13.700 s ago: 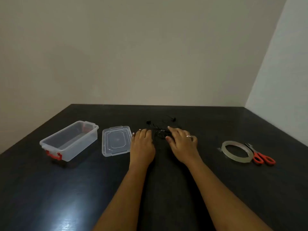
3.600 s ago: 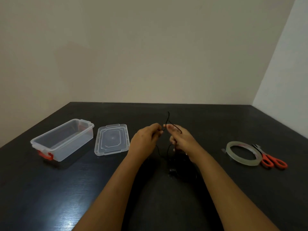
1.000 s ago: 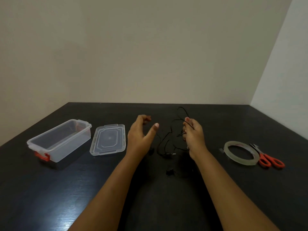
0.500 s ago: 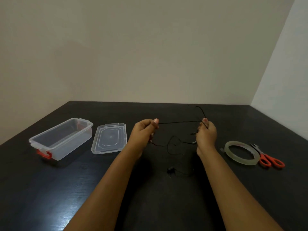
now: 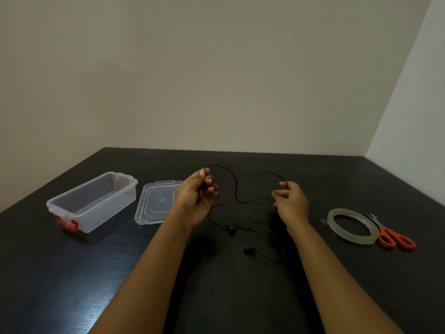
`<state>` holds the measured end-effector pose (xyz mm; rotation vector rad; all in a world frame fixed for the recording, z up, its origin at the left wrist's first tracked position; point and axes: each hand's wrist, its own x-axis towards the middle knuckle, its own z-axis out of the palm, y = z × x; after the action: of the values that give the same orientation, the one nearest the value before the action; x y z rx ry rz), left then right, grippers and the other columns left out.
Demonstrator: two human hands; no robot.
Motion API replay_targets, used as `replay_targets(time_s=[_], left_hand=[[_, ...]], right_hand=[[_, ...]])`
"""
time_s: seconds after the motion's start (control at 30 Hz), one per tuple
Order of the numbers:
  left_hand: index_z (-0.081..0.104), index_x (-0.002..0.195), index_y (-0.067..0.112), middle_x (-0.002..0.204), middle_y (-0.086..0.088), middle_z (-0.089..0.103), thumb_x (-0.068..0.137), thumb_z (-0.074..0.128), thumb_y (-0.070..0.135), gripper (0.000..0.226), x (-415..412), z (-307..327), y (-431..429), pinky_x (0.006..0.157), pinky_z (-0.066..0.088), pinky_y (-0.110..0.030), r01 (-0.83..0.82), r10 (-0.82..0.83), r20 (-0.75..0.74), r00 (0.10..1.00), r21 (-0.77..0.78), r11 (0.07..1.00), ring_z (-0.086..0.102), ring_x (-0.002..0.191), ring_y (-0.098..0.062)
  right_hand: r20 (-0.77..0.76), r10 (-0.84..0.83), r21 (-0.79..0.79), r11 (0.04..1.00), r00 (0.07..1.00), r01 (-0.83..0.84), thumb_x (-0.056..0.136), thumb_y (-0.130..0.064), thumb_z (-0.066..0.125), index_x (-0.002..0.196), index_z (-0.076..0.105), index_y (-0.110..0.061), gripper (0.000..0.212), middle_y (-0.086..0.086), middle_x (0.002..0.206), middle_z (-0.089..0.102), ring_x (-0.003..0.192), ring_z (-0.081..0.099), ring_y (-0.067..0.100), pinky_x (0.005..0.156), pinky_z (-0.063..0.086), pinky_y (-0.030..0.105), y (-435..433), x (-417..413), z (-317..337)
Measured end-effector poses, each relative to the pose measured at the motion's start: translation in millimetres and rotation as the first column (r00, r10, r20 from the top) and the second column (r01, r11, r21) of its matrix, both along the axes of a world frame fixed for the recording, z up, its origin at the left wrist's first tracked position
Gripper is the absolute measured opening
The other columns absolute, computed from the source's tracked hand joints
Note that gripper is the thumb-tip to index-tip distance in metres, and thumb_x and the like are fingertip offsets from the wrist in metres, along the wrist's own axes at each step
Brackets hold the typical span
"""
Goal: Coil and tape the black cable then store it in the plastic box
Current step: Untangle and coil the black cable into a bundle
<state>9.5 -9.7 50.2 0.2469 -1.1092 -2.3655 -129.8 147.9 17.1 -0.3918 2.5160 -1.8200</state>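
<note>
A thin black cable (image 5: 234,192) hangs slack between my two hands above the dark table (image 5: 72,273). My left hand (image 5: 196,196) pinches one stretch of it near the top. My right hand (image 5: 291,203) grips another stretch, with a short loop sticking up. The rest of the cable lies loose on the table below, and two small black ends (image 5: 248,249) rest there. The clear plastic box (image 5: 92,201) with red latches stands open at the left. A roll of clear tape (image 5: 350,225) lies flat at the right.
The box's clear lid (image 5: 157,204) lies flat between the box and my left hand. Orange-handled scissors (image 5: 395,239) lie just right of the tape. Plain walls rise behind the table's far edge and along its right side.
The cable was taut between my hands half a second ago; now it sags in a loop. Both hands have kept their grip, and the left has lifted slightly.
</note>
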Motion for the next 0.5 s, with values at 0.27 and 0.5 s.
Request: replay_targets(time_s=[0.27,0.5], left_hand=[[0.059,0.092,0.010,0.071,-0.002,0.067,0.101,0.034,0.010,0.026,-4.6,-1.4,0.4,0.054,0.056,-0.022,-0.189,0.188,0.020,0.982,0.099,0.977,0.067,0.056,-0.009],[0.052,0.088,0.012,0.068,-0.002,0.051,0.101,0.034,0.015,0.022,-15.8,-2.4,25.7,0.055,0.051,-0.023,-0.250,0.285,0.222,0.932,-0.175,0.952,0.053,0.057,-0.012]], right_hand=[[-0.399,-0.042,0.310,0.934,0.916,0.178,0.084,-0.012,0.065,0.152,0.005,-0.030,0.092,0.001,0.140,0.046,0.091,0.057,0.017,0.061,0.038,0.016,6.7,12.1,12.5],[-0.554,0.280,0.225,0.957,0.784,-0.183,0.092,-0.041,0.051,0.128,0.055,-0.028,0.038,-0.011,0.109,0.062,0.109,0.056,0.016,0.090,0.044,0.032,-18.3,39.7,19.3]])
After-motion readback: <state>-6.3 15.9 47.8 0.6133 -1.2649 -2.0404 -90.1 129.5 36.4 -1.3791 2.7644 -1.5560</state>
